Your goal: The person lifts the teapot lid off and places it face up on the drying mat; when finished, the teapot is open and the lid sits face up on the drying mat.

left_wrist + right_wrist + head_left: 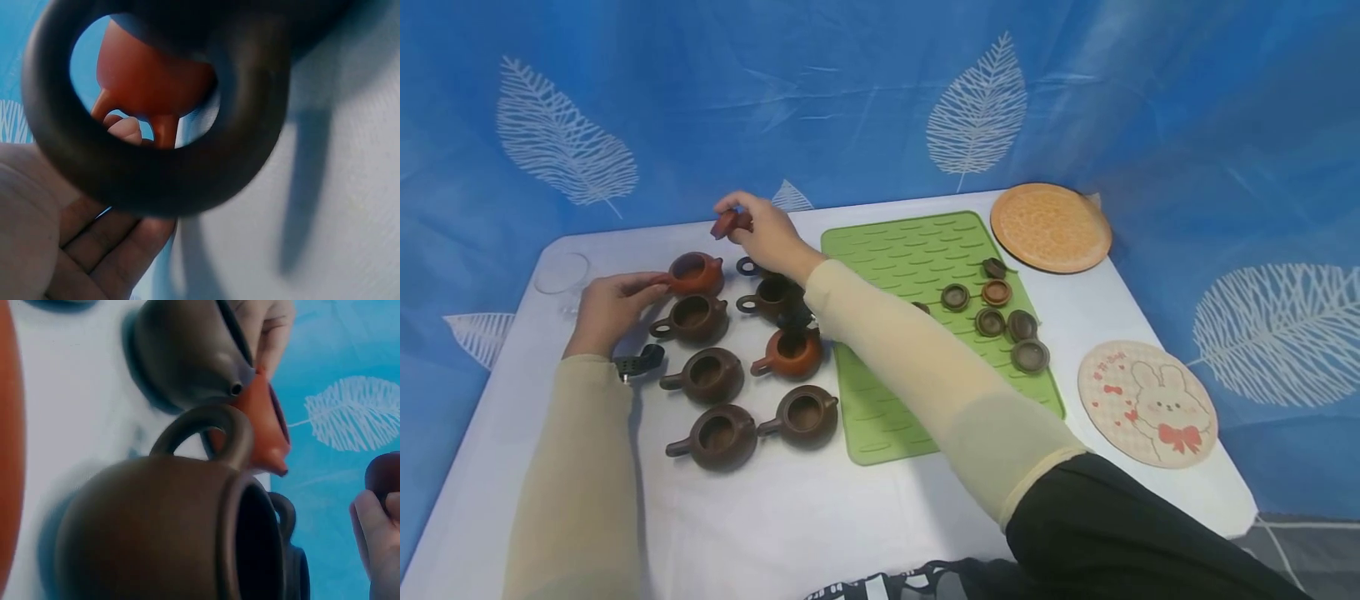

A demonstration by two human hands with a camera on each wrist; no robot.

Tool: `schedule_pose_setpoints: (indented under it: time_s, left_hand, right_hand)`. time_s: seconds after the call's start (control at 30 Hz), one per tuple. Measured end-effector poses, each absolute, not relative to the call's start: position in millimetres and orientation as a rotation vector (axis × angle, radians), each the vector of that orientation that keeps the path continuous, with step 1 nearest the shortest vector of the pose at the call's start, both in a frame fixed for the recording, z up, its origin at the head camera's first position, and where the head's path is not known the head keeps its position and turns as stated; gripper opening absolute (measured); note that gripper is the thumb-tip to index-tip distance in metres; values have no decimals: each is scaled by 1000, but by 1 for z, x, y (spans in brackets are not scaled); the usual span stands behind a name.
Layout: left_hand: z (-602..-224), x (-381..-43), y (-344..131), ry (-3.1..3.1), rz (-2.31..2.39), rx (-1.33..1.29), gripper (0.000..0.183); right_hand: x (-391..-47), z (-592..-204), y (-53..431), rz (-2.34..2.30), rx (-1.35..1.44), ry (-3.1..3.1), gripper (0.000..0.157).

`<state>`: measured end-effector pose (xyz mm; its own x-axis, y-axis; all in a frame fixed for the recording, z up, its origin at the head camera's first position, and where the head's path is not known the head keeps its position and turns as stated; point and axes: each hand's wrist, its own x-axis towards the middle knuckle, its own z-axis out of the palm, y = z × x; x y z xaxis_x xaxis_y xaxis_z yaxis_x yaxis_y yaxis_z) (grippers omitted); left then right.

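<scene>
At the far left, my left hand (612,310) pinches the handle of a small reddish clay teapot (695,273), which has no lid on it. Past a dark teapot's ring handle (156,194), the left wrist view shows the fingers at the red teapot's (150,81) handle. Above the back of the table, my right hand (769,240) holds a reddish teapot lid (726,223) between thumb and fingers. That lid (382,474) shows at the right edge of the right wrist view, apart from the teapot.
Several lidless teapots, such as a brown one (713,375) and an orange one (792,354), stand in two columns. Several lids (1030,356) lie on a green mat (880,433). A round orange mat (1051,227) and a rabbit coaster (1120,392) are at the right.
</scene>
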<state>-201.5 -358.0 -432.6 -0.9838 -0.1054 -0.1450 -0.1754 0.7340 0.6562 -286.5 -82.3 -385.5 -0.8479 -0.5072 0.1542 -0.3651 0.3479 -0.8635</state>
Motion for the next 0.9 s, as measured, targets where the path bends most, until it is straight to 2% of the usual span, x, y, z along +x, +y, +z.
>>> schedule_pose_setpoints:
  time_s: [0.27,0.53,0.9]
  left_hand:
    - [-432,-200,-359,2821,1086,-255,61]
    - [-432,-200,-358,2809,1102,-225,60]
    - [-432,-201,-359,2806,1093,-242,60]
  right_hand:
    - [-285,-385,-55,-1730,-745,2357,39]
    - [-285,-388,-28,-1755,-654,2436,32]
    - [-272,-387,14,-1730,-613,2564,30]
